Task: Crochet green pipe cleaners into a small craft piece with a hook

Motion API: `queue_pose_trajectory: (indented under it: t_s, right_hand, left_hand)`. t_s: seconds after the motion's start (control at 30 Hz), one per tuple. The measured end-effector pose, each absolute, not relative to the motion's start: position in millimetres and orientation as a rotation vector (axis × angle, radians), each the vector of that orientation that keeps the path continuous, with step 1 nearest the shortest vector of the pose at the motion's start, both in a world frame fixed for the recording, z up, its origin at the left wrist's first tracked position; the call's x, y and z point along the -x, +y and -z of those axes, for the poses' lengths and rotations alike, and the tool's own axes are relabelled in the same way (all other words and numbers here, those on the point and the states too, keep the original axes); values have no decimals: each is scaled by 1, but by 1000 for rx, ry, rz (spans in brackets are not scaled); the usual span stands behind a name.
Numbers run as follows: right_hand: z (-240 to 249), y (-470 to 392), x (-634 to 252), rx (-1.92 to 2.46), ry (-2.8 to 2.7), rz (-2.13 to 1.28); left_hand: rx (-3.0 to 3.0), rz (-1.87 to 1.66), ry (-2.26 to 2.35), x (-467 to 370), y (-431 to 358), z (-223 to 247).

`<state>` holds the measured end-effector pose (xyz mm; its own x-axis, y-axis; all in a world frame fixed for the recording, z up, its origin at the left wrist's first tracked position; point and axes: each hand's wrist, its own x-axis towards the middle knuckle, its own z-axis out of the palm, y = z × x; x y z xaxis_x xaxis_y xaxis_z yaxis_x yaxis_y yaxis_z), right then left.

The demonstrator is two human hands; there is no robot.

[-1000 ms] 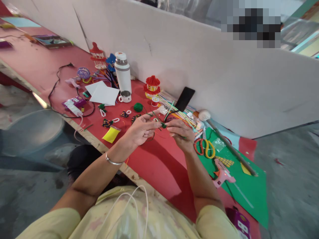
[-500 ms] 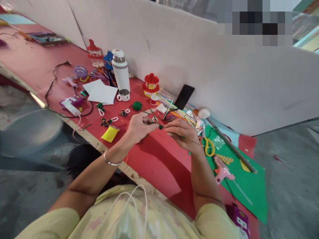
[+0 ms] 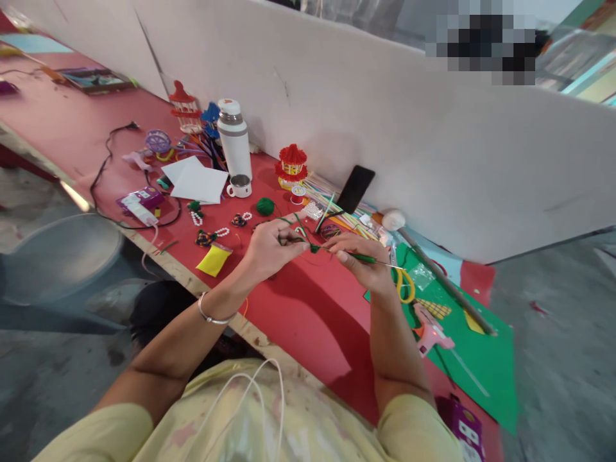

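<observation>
**Held above the worktop (image 3: pixel 312 321), along the nine-to-three line**

I'm reading twelve o'clock as straight away from the wearer. On my feed, one small green yarn knot (image 3: pixel 314 248) is sitting in the gap between the hands: at three o'clock from the left hand (image 3: pixel 269 249), at nine from the right hand (image 3: pixel 369 273). The left is lying nearer, its thumb tip touching the knot; I can't tell whether the right fingertips are touching it or only resting just beside it.

The left hand is pinching the knot narrowly, and a green strand (image 3: pixel 303 228) is running from its index finger toward five o'clock, down to the knot. The right hand is gripping a green-handled crochet hook (image 3: pixel 364 258), thumb lying against the handle. The hook's long axis is running almost crosswise, bare metal pointing out between three and four o'clock, away from the knot.

I'm seeing the left forearm slanting up from seven o'clock, a silver bangle (image 3: pixel 214 317) circling the wrist, and the right forearm rising from five. The green yarn ball (image 3: pixel 265 206) is resting near eleven o'clock from the left hand; a yellow scissor handle (image 3: pixel 410 289) is lying just beside the right wrist, at three.
</observation>
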<state>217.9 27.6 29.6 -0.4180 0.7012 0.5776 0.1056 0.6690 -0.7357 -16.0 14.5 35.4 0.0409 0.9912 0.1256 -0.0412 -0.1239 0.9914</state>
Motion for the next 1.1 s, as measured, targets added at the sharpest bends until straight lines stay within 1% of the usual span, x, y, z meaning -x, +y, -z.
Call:
queue_pose_trajectory:
  t_s: [0.23, 0.43, 0.53, 0.7, 0.8, 1.1]
  right_hand:
    - [-24, 28, -220, 625, -1731, -950]
    - [0, 37, -202, 547, -1488, -1122]
    - [10, 39, -192, 554, -1518, -1070]
    - [12, 37, -188, 530, -1561, -973]
    - [12, 36, -188, 561, -1554, -939]
    - [18, 38, -185, 549, -1554, -833]
  left_hand:
    - [-1356, -1306, 1101, 16, 11, -39]
    - [-1115, -1290, 889, 9, 10, -46]
    - [-1003, -1287, 844, 5, 10, -44]
    - [-918, -1279, 773, 9, 11, -42]
    - [-916, -1260, 802, 11, 13, -42]
    - [-1011, -1369, 841, 1, 16, -38]
